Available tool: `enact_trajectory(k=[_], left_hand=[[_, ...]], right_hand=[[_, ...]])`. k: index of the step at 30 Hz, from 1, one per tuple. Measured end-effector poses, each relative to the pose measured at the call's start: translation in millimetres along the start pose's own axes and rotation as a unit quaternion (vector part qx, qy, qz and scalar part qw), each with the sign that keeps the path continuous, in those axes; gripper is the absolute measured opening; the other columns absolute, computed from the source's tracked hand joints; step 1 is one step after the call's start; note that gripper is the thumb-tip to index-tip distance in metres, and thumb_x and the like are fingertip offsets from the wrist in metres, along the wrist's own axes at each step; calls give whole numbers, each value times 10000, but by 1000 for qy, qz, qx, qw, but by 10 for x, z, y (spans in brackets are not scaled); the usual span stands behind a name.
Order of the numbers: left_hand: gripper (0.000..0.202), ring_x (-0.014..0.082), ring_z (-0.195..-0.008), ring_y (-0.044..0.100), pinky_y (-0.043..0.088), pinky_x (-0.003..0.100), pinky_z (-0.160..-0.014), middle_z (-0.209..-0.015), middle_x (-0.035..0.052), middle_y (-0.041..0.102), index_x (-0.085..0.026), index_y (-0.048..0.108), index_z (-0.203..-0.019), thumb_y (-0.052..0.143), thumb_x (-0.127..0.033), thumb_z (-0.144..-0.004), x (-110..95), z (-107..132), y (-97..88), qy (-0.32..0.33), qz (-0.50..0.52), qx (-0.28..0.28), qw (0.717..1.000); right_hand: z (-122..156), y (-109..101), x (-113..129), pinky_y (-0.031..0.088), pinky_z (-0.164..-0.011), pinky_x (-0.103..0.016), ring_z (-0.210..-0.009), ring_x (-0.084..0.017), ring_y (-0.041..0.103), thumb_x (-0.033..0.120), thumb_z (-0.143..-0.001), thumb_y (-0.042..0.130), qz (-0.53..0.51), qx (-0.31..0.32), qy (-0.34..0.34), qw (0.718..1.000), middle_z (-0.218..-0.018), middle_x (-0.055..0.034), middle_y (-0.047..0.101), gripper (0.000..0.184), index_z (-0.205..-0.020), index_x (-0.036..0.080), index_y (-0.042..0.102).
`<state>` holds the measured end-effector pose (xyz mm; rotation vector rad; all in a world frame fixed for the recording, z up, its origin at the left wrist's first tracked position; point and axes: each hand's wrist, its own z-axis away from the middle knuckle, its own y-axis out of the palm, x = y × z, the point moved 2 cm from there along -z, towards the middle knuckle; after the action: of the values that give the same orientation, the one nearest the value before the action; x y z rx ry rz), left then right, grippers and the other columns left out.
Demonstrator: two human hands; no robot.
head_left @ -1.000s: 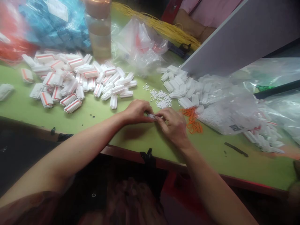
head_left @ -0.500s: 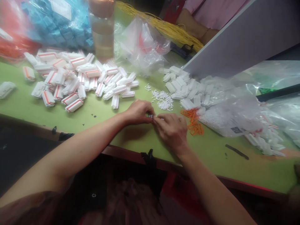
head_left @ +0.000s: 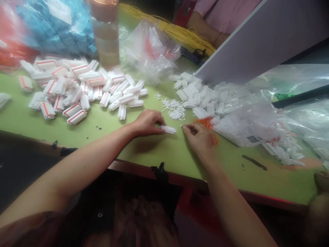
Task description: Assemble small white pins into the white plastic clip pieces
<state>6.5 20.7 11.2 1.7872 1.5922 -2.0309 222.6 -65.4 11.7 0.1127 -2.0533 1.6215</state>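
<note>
Pinching one narrow white piece point(head_left: 169, 129) between thumb and fingers, my left hand point(head_left: 149, 122) rests at the middle of the frame. My right hand point(head_left: 200, 137), just right of it, is nearly closed, thumb against forefinger, on one tiny white bit point(head_left: 181, 126) whose shape I cannot make out. Just above lies one scatter of small white pegs point(head_left: 176, 109), too many to count. I see two big heaps: striped white blocks point(head_left: 77, 117) at upper left, overlapping past counting, and plain white blocks point(head_left: 192, 92) right of centre. One lone block point(head_left: 3, 98) is cut off at the left edge. My right hand partly hides some orange strips point(head_left: 205, 122). One bottle point(head_left: 106, 44), its top out of frame, holds pale liquid; beside it, one blurred bag point(head_left: 60, 31) holds blue pieces. At right, one clear bag point(head_left: 253, 118) holds small white bits.
</note>
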Motion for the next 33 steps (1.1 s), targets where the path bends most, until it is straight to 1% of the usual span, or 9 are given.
enact_trajectory(k=[2,5,8,11,13,18,24,29,33], left_hand=[[228,129,-727,585,415,242,-679,-814,21,691,-207,773,-874,734,-353,-704,5,4,4,-2,5,-4,1000],[231,126,-717,582,407,242,-668,-804,20,687,-202,773,-870,738,-353,-698,6,7,6,-4,5,-4,1000],[239,125,-704,577,402,248,-670,-787,18,679,-193,773,-864,744,-354,-690,0,7,2,-2,-3,-4,1000],[237,126,-701,573,402,246,-662,-780,17,675,-196,773,-866,743,-355,-693,0,3,-1,-4,-5,-2,1000],[234,126,-701,571,405,245,-660,-780,17,674,-198,772,-864,741,-357,-695,2,0,1,-3,-4,-2,1000],[236,128,-712,577,410,249,-678,-804,21,681,-198,772,-873,737,-352,-698,6,-7,10,2,-5,-1,1000],[223,128,-705,579,405,250,-672,-787,19,679,-195,771,-853,740,-353,-699,-4,0,2,-3,-6,-2,1000],[209,126,-708,579,402,249,-673,-789,16,683,-209,772,-854,742,-344,-697,-11,4,-3,-9,3,-4,1000],[211,127,-713,582,406,249,-675,-793,19,685,-206,775,-859,741,-338,-698,-16,6,-4,-12,8,-3,1000]], right_hand=[[7,23,65,425,-683,-362,-724,-207,597,485,-814,564,31,-12,-32,999,-842,-72,686,308,-811,204,690],[-5,2,149,403,-747,-383,-832,-231,609,417,-854,550,89,-26,-118,989,-911,-83,695,249,-862,209,686],[-62,-29,171,382,-742,-380,-842,-233,600,344,-885,513,137,13,-188,972,-869,-74,696,215,-838,215,678],[-131,-53,170,361,-709,-381,-801,-233,578,325,-899,473,180,52,-218,958,-822,-80,685,244,-805,208,666],[-156,-64,176,359,-706,-382,-786,-231,566,338,-902,458,179,64,-222,956,-813,-78,681,261,-794,210,659],[-123,-87,192,388,-709,-373,-799,-231,578,393,-890,472,107,72,-178,976,-842,-67,691,271,-828,227,677],[-82,-147,151,427,-746,-361,-851,-221,613,407,-892,498,58,69,-175,980,-895,-61,711,282,-871,225,711],[-62,-141,158,422,-760,-380,-869,-234,621,405,-871,548,82,57,-208,973,-901,-60,716,242,-888,231,715],[-36,-132,234,426,-737,-385,-827,-235,624,381,-872,540,73,61,-184,978,-854,-65,712,231,-822,228,706]])
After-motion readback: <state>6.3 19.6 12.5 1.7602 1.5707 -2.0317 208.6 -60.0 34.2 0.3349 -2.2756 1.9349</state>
